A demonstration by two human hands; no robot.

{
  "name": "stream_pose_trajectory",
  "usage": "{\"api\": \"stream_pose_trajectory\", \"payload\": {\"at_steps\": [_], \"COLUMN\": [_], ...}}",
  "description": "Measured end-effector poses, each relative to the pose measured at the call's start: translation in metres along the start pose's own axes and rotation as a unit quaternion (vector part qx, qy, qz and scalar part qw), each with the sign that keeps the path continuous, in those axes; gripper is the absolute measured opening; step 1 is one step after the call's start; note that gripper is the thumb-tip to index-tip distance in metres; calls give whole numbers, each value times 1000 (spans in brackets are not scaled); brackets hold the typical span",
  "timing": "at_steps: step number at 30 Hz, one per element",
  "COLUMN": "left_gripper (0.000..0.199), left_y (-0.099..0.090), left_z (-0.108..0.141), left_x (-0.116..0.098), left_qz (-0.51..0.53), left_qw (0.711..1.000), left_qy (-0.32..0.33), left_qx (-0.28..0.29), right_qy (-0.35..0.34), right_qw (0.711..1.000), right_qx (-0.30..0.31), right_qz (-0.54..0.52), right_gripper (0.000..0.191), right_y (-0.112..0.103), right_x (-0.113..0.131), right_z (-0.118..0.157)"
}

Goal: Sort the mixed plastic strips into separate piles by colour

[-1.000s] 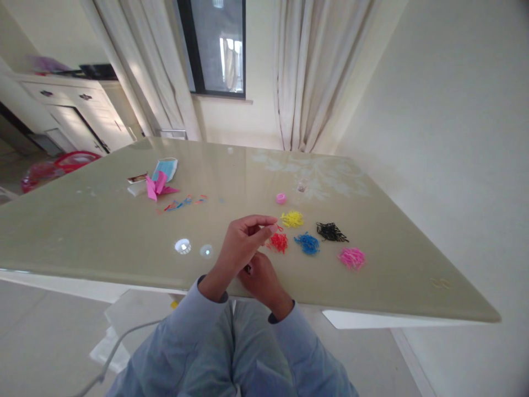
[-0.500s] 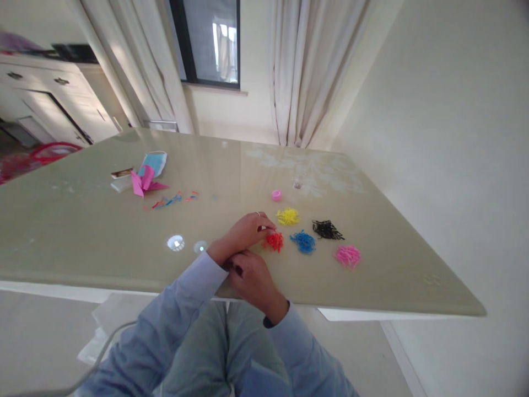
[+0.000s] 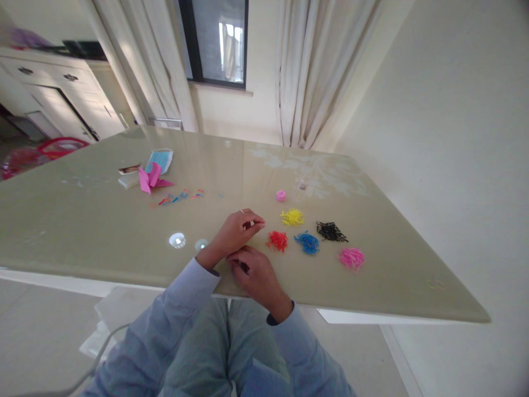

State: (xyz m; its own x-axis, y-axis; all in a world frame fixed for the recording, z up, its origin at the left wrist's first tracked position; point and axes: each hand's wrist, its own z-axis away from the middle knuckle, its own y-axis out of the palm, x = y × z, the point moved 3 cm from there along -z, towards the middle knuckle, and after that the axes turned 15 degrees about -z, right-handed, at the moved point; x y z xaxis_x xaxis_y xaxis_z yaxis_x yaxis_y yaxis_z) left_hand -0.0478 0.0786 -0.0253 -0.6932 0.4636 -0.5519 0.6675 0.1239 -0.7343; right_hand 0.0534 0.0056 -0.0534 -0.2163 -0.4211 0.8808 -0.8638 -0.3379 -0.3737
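My left hand (image 3: 237, 230) is over the table with thumb and fingertips pinched together; anything between them is too small to make out. Just right of those fingertips lies a pile of red rubber-band-like pieces (image 3: 277, 241), not touched by them. My right hand (image 3: 257, 277) is closed close to the table's front edge, its fingertips curled beside my left wrist; what it holds, if anything, is hidden. Further right are piles of yellow pieces (image 3: 292, 217), blue pieces (image 3: 307, 242), black pieces (image 3: 331, 231) and pink pieces (image 3: 351, 258).
Behind the yellow pile stands a small pink cup-like item (image 3: 281, 196). Loose red and blue scraps (image 3: 179, 197), folded pink paper (image 3: 152, 179) and a blue face mask (image 3: 160, 161) lie at the left on the glossy table (image 3: 103, 237). A wall (image 3: 463, 138) rises at the right.
My left hand has drawn back leftward from the red pile, its fingertips now apart from it. My right hand stays almost in place. The view has shifted slightly.
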Motion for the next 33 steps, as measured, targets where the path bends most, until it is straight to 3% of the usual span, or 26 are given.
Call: {"api": "stream_pose_trajectory", "payload": {"at_steps": [6,10,14,18,22,27,30,33], "left_gripper": [22,22,22,23,20,21,23,20], "left_y": [-43,-60,-62,-59,-59,-62,-63,-64], "left_z": [48,81,101,107,107,108,109,108], "left_x": [26,52,69,70,67,69,71,70], "left_qz": [-19,-36,-20,34,71,149,193,189], "left_qw": [993,980,971,967,963,944,926,928], "left_qy": [-97,-168,-216,-229,-226,-250,-272,-268], "left_qx": [-62,-95,-101,-107,-125,-157,-178,-178], "right_qy": [-4,-16,3,81,117,108,86,74], "right_qw": [1000,999,999,995,993,994,996,995], "right_qx": [9,3,-12,-45,-15,8,16,34], "right_qz": [-19,-29,-31,-38,-12,16,14,55], "right_gripper": [19,17,16,21,26,29,28,28], "right_y": [-3,-5,-9,-14,-13,-7,2,19], "right_x": [3,1,-3,-8,-5,10,19,22], "right_z": [0,0,-3,-9,-20,-55,-90,-131]}}
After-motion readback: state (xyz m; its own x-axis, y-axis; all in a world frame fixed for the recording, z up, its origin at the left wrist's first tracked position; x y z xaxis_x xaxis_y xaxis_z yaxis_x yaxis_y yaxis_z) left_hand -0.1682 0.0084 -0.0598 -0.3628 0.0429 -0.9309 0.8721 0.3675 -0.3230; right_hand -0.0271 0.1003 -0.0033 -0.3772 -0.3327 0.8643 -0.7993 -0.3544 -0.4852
